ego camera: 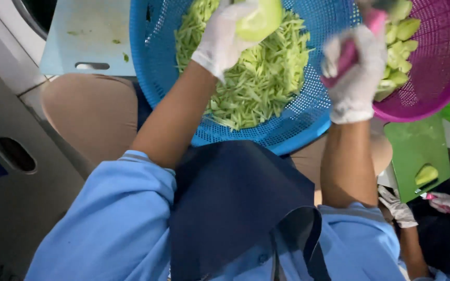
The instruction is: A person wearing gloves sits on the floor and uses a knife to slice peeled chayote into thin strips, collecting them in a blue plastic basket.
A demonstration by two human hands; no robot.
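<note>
the left hand (225,36), in a white glove, is closed around a peeled pale green fruit (259,20), most likely a green mango, and holds it over the blue plastic basket (308,117). the right hand (355,78), gloved too, is clenched on the pink handle of a tool (347,54), probably a peeler or shredder; its blade is cut off at the top edge and blurred, so i cannot tell its kind. the blue basket is heaped with thin pale green shreds (256,83). just to its right, a magenta basket (438,78) holds chunky green fruit pieces (399,57).

the fruit looks firm and fairly light, but with the skin off it is likely wet and slick, so a full wrap of the fingers around its broad back seems the safest hold, with the face to be cut turned clear of the fingertips. the shreds look limp and would bruise if pressed.

at the lower right, another person's gloved hand (398,208) rests by a green cutting board (415,151) bearing a piece of green fruit (426,175). a pale blue cutting board (87,36) lies at the upper left.
</note>
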